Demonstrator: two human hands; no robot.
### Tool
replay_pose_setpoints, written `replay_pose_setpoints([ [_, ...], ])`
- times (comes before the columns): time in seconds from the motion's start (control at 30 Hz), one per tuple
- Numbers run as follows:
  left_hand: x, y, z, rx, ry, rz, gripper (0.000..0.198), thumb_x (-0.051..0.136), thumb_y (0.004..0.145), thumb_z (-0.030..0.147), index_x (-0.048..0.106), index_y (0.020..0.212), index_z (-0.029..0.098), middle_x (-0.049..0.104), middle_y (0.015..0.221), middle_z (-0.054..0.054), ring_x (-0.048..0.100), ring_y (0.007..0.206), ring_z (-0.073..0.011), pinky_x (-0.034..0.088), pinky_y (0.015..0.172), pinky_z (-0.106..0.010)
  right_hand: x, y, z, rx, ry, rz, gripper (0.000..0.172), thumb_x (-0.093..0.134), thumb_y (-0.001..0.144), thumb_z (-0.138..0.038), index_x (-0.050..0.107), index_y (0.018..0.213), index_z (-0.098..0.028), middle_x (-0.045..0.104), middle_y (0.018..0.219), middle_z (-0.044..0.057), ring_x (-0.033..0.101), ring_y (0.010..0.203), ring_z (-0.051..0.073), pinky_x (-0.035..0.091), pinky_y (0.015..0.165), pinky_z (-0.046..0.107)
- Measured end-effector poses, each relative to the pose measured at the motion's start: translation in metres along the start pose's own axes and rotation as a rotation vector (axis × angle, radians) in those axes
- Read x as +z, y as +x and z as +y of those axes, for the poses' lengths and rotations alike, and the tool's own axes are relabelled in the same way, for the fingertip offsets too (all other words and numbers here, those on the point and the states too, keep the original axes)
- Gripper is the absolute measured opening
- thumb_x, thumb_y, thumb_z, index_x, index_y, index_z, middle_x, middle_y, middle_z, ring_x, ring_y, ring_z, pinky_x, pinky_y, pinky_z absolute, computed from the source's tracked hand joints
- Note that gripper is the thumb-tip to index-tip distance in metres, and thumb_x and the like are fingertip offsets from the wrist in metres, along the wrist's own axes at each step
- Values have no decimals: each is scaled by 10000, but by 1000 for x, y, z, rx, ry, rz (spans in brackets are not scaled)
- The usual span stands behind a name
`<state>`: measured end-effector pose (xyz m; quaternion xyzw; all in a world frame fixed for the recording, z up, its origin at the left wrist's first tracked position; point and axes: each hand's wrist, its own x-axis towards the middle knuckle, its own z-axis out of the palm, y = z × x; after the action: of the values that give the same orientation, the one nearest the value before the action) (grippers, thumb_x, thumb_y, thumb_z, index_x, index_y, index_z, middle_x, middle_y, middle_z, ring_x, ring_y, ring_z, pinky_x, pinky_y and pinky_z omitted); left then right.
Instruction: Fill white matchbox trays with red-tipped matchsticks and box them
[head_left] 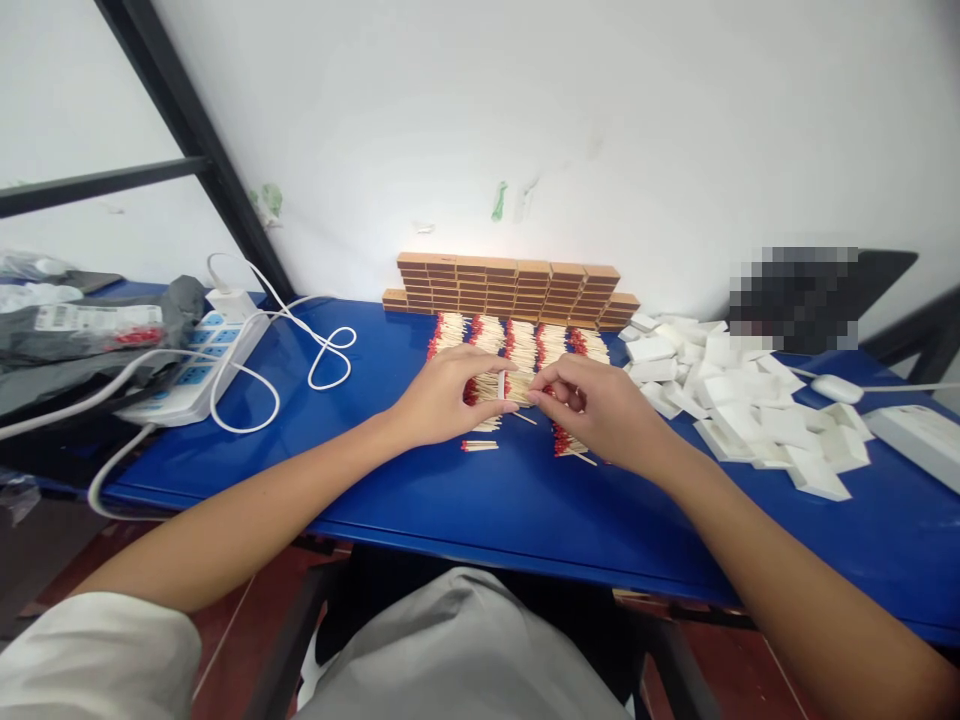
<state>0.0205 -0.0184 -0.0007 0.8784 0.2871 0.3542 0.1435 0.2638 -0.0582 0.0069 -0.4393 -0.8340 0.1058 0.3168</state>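
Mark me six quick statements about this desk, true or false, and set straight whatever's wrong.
1. The left hand grips a small white tray. True.
2. The right hand lies flat with its fingers spread wide. False: the right hand is curled close to that tray.
3. A jumbled pile of white trays lies to the right of the hands. True.
4. The match heads are blue. False: the laid-out matches have red heads.
5. A power strip sits on the left part of the blue desk. True.
6. The brown boxes are scattered on the floor. False: the brown boxes are stacked in rows on the desk, behind the matches.
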Motion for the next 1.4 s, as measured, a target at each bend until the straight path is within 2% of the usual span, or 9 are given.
replay_pose_setpoints([
  [0.53,1,-1,2,-16,9,-11,436,846,856,437,743,1227,233,784,1070,-59,714,1014,-242,547,955,-397,0,0,-5,-32,25,-21,222,588,1027,-343,708,888,-218,561,700,3,485,608,148,394,580,296],
  [0.83,1,-1,2,-5,6,-25,437,856,846,432,746,1214,223,785,1079,-60,717,1023,-245,553,946,-387,0,0,-3,2,12,-11,138,652,978,-315,693,891,-216,530,697,-17,471,589,135,379,563,291],
  [1.0,2,-1,-4,-99,87,76,402,821,877,450,753,1196,216,790,1149,-73,722,1075,-262,551,979,-413,5,-1,-11,-4,51,52,136,628,1003,-316,690,928,-220,503,706,-24,467,587,131,372,574,294],
  [1.07,2,-1,-6,-134,105,111,406,823,874,443,753,1196,205,784,1180,-83,716,1108,-272,551,1002,-427,11,-3,-16,-47,72,4,123,631,998,-288,692,915,-221,502,706,-25,478,607,133,381,599,292],
  [1.17,2,-1,-7,-145,110,118,418,825,874,435,750,1208,193,781,1194,-85,712,1135,-276,548,1026,-432,24,-6,-22,-102,106,-156,86,652,976,-239,701,908,-217,514,712,-25,500,650,137,389,630,282],
  [1.27,1,0,-6,-137,113,110,401,822,879,426,749,1204,202,782,1203,-72,715,1137,-267,547,1029,-423,34,-9,-23,-84,114,-254,80,666,972,-231,707,906,-215,516,685,-35,501,653,136,373,628,275],
  [1.4,0,0,-4,-138,115,102,389,813,887,433,753,1197,207,786,1183,-70,720,1109,-262,554,1008,-413,36,-9,-22,-59,102,-322,104,654,985,-229,691,890,-208,531,686,-32,500,659,136,364,633,270],
])
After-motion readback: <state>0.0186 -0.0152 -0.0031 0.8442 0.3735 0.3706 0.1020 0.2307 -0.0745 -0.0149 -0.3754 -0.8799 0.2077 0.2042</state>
